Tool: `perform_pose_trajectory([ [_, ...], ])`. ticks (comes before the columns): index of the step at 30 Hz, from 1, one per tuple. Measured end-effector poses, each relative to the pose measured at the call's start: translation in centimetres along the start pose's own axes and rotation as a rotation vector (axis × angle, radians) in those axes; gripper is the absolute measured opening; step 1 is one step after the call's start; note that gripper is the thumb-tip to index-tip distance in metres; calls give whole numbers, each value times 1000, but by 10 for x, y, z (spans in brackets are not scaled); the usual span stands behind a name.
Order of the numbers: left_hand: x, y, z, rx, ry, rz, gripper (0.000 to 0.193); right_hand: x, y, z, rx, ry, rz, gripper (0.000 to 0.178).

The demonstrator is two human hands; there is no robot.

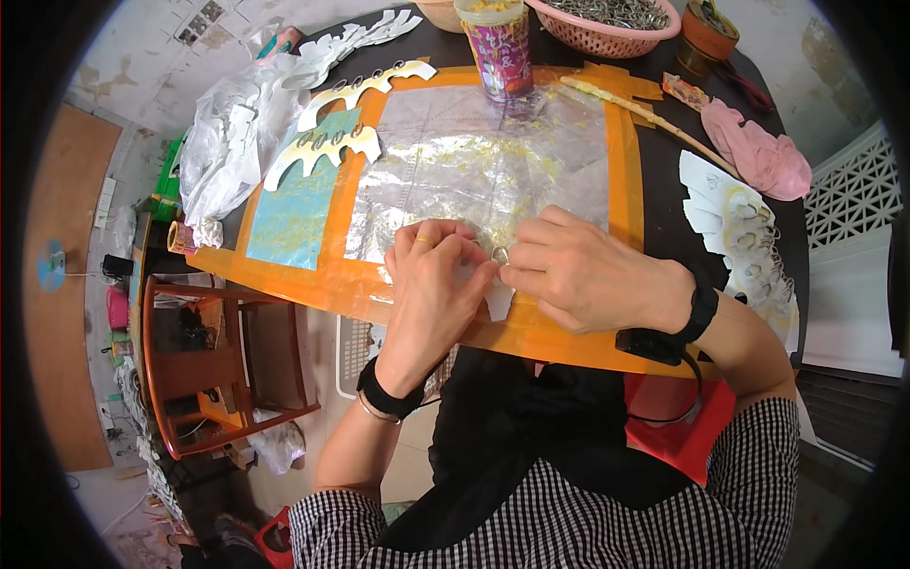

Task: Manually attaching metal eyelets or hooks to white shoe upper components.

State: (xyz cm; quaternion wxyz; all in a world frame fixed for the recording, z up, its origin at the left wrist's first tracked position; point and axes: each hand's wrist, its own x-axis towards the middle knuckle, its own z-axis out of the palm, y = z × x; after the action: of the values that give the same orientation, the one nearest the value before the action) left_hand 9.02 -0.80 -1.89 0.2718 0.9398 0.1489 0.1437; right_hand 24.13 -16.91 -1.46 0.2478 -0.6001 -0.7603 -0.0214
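Note:
My left hand (431,284) and my right hand (578,270) meet at the near edge of the work sheet, both pinching a small white paper cut-out (496,299) with a small metal ring (500,254) at its top. The piece lies between the fingertips and is mostly hidden by them. Under the hands lies a silver foil sheet (474,171) framed in orange tape (621,152), flecked with yellow glue. Both wrists wear black bands.
Gold and white cut-out shapes (327,152) lie at the upper left beside a plastic bag (223,152). A glue jar (500,47), a pink basket of metal rings (607,24), a pink cloth (763,156), a stick (654,119) and stacked white cut-outs (744,232) ring the table. A wooden chair (204,370) stands left.

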Motion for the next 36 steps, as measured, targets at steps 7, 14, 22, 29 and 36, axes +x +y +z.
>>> perform_pose_trajectory([
  [7,-7,0,12,29,117,69,13,1,-6,-2,-22,-12,38,6],
  [14,-9,0,15,61,176,112,20,1,-10,2,-87,-16,54,7],
  [22,-6,1,16,128,176,116,23,3,-18,3,-295,-49,38,7],
  [29,-5,-2,17,-92,206,2,27,2,-16,4,-291,-48,43,6],
  [36,-7,-6,18,-54,167,132,24,1,-15,5,-258,-34,49,7],
])
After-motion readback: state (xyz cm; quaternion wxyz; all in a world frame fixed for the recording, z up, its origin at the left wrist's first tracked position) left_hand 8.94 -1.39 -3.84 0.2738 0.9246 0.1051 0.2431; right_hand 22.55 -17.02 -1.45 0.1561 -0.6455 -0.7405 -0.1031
